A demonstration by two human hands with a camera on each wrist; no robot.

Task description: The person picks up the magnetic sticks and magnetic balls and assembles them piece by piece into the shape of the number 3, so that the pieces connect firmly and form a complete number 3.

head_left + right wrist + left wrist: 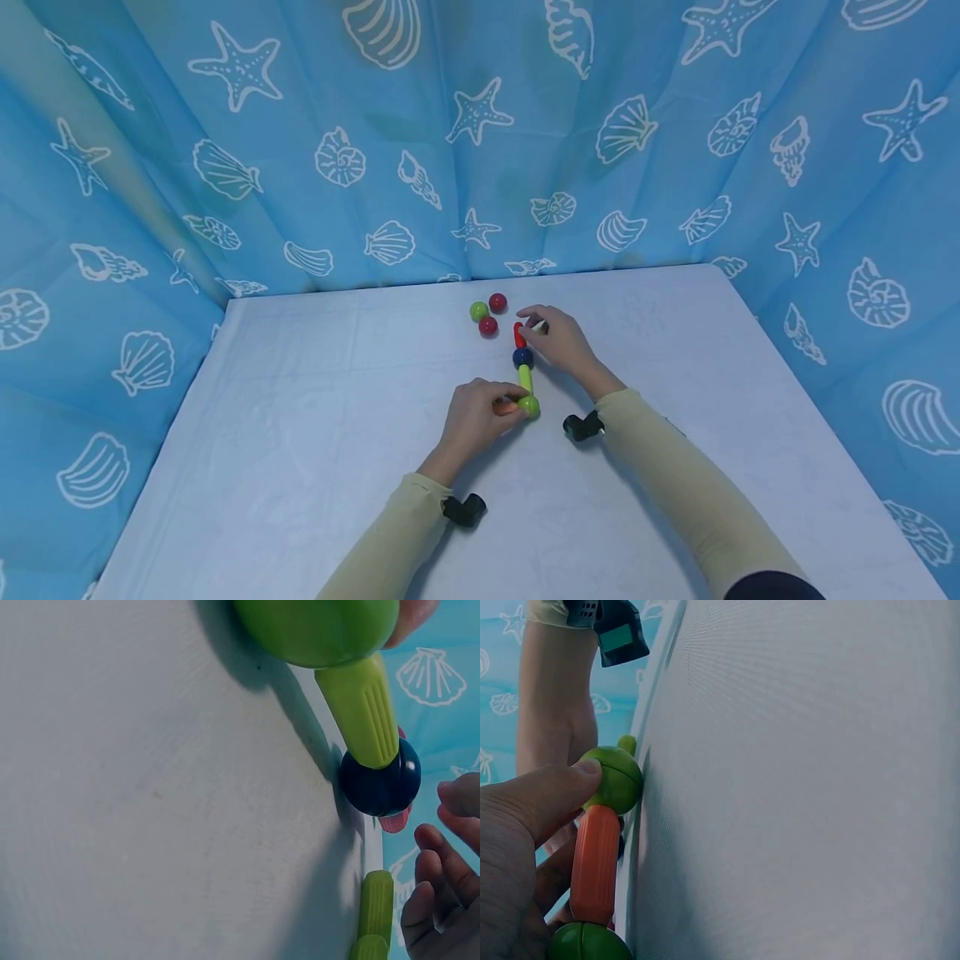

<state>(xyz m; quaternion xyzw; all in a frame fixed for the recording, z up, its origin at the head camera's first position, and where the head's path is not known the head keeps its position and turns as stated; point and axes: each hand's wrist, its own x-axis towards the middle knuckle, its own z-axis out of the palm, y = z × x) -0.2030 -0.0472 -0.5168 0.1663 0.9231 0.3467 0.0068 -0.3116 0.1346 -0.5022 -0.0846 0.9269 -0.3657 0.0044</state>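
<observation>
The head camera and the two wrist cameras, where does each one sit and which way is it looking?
Head: on the person's head, looking forward and down at the table; the left hand and right hand both show.
Left wrist: on that wrist, turned sideways, looking past the left thumb on a green ball; the right forearm shows too.
Right wrist: also sideways, looking along the lime rod to the blue ball; right fingers and a bit of the left hand show.
Shared: both wrist views show that green ball.
</observation>
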